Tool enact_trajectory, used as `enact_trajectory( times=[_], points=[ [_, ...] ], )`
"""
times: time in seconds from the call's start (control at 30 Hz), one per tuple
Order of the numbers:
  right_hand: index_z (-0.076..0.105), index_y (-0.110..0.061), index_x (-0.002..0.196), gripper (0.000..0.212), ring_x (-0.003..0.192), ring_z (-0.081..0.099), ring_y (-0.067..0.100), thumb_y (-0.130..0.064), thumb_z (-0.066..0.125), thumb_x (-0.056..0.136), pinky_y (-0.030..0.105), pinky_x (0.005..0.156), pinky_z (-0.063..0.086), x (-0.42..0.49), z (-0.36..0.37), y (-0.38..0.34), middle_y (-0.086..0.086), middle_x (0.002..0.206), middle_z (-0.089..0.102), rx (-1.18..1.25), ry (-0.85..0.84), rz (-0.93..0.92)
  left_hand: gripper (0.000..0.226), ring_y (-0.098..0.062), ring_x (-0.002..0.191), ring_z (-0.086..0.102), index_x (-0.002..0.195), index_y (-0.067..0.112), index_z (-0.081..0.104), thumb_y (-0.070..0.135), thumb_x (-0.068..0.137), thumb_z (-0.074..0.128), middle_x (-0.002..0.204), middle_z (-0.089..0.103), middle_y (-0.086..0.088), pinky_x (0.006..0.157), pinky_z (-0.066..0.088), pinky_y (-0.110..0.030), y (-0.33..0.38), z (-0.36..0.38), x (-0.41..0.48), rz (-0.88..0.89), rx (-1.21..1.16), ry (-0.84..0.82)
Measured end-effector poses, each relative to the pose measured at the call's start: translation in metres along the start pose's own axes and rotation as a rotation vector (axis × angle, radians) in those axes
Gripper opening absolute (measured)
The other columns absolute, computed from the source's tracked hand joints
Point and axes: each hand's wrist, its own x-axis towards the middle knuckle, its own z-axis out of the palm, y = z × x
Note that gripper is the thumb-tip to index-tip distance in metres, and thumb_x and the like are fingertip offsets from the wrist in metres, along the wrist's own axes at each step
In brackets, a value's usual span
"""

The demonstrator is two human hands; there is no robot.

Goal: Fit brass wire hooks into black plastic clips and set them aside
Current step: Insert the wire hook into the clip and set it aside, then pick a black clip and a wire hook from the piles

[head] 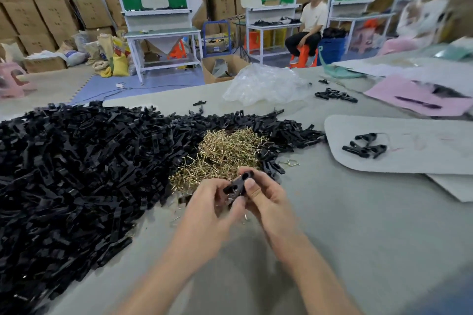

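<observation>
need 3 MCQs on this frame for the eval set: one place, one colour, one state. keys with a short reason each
1. Where does the hook pile lie relative to the clip heap?
A. At its far left end
B. In its right part, touching it
C. Well apart from it

2. What colour is the stool under the seated person?
A. Pink
B. Blue
C. Orange

3. How is the clip nearest the camera held?
A. Gripped by the left hand and the right hand
B. In the left hand alone
C. Lying loose, untouched

Key:
1 B, black clips border the brass pile on its left, back and right.
2 C, orange shows below the person's legs.
3 A, fingers of both hands are curled on it.
</observation>
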Motion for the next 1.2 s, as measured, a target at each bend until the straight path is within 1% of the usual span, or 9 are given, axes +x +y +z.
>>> enact_trajectory(
  times=[0.1,0.27,0.4,0.5,0.77,0.93,1.03,1.1,1.2],
  points=[
    [0.075,-0.027,0.112,0.025,0.089,0.072,0.016,-0.024,0.064,0.09,0.026,0.073,0.059,0.005,-0.044,-0.025,0.005,0.102,0.076,0.217,0.221,-0.012,0.025,0.003,0.088,0.052,0.103,0.039,0.048,0.051,0.085,0.061,0.097,0.056,0.016,0.072,0.039,-0.011,0.037,0.047,0.033,0.055,0.035,-0.086],
    [0.047,-0.014,0.144,0.039,0.085,0.076,0.012,-0.018,0.051,0.105,0.024,0.07,0.059,0.003,-0.119,-0.064,-0.001,0.095,0.079,0.312,0.608,-0.052,0.045,0.002,0.081,0.056,0.122,0.021,0.059,0.05,0.089,0.063,0.09,0.059,0.015,0.067,0.04,-0.014,0.105,0.161,0.107,0.034,-0.047,-0.199],
    [0.047,-0.02,0.144,0.038,0.097,0.072,0.02,-0.015,0.047,0.106,0.029,0.077,0.056,-0.006,-0.157,-0.078,0.004,0.111,0.073,0.257,0.74,-0.032,0.073,-0.026,0.116,0.059,0.15,0.006,0.034,0.045,0.094,0.06,0.127,0.061,-0.01,0.099,0.046,-0.038,0.152,0.237,0.162,-0.024,-0.092,-0.332],
    [0.051,-0.021,0.138,0.035,0.092,0.072,0.018,-0.013,0.05,0.104,0.026,0.072,0.056,-0.007,-0.167,-0.081,0.005,0.113,0.072,0.241,0.755,-0.032,0.073,-0.032,0.124,0.053,0.152,0.007,0.029,0.043,0.096,0.058,0.136,0.054,-0.015,0.106,0.043,-0.045,0.16,0.259,0.17,-0.051,-0.09,-0.346],
    [0.06,-0.027,0.113,0.03,0.086,0.074,0.011,-0.004,0.044,0.102,0.02,0.068,0.058,0.004,-0.102,-0.068,-0.007,0.09,0.078,0.068,0.57,-0.052,0.04,-0.006,0.105,0.061,0.138,0.023,0.051,0.034,0.099,0.055,0.112,0.063,0.013,0.096,0.051,-0.034,0.097,0.163,0.112,0.093,-0.153,-0.225],
    [0.063,-0.039,0.111,0.033,0.096,0.069,0.004,-0.01,0.048,0.101,0.023,0.082,0.055,-0.002,-0.017,-0.038,-0.015,0.102,0.071,-0.146,0.332,-0.053,0.038,-0.002,0.108,0.059,0.131,0.035,0.054,0.048,0.096,0.047,0.112,0.061,0.022,0.091,0.051,-0.027,0.034,0.056,0.043,0.159,0.026,-0.038],
    [0.06,-0.047,0.112,0.033,0.102,0.062,-0.007,-0.018,0.047,0.101,0.009,0.084,0.047,-0.01,0.036,-0.017,-0.031,0.106,0.064,-0.324,0.144,-0.074,0.025,0.0,0.104,0.057,0.121,0.047,0.055,0.036,0.098,0.053,0.106,0.061,0.025,0.082,0.047,-0.016,-0.002,0.003,0.003,0.156,0.126,0.086],
    [0.059,-0.048,0.113,0.033,0.105,0.058,-0.01,-0.019,0.047,0.101,0.006,0.083,0.044,-0.014,0.068,-0.004,-0.034,0.109,0.06,-0.396,0.055,-0.059,0.041,0.003,0.103,0.055,0.124,0.044,0.053,0.018,0.094,0.064,0.107,0.061,0.022,0.082,0.047,-0.019,-0.028,-0.025,-0.019,0.135,0.24,0.143],
    [0.058,-0.05,0.111,0.033,0.103,0.058,-0.009,-0.021,0.046,0.103,0.01,0.082,0.045,-0.016,0.103,0.015,-0.028,0.108,0.062,-0.451,-0.026,-0.015,0.045,-0.003,0.104,0.053,0.132,0.037,0.054,0.018,0.092,0.066,0.109,0.057,0.022,0.077,0.051,-0.03,-0.059,-0.056,-0.046,0.013,0.367,0.174]
  ],
)
